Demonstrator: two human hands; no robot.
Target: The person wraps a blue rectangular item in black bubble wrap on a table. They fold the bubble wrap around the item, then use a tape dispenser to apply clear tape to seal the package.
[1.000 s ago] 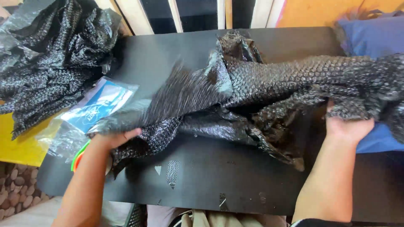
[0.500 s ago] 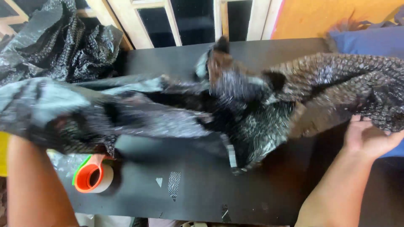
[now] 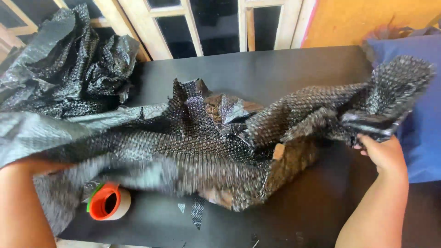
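Observation:
A long sheet of black bubble wrap (image 3: pixel 193 147) is stretched across a black table (image 3: pixel 285 69), bunched over a brownish object (image 3: pixel 289 160) at the middle. My left hand (image 3: pixel 32 166) grips the sheet's left end, mostly hidden under the plastic. My right hand (image 3: pixel 383 154) pinches the crumpled right end near the table's right side.
A tape roll with an orange core (image 3: pixel 109 203) lies at the front left, partly under the sheet. A second heap of black bubble wrap (image 3: pixel 69 69) sits at the back left. A blue cushion (image 3: pixel 418 119) is on the right, a wooden window frame (image 3: pixel 193 27) behind.
The sheet has been drawn wider to the left and spread lower over the brownish object. My right hand has closed on the right end. The tape roll is now uncovered.

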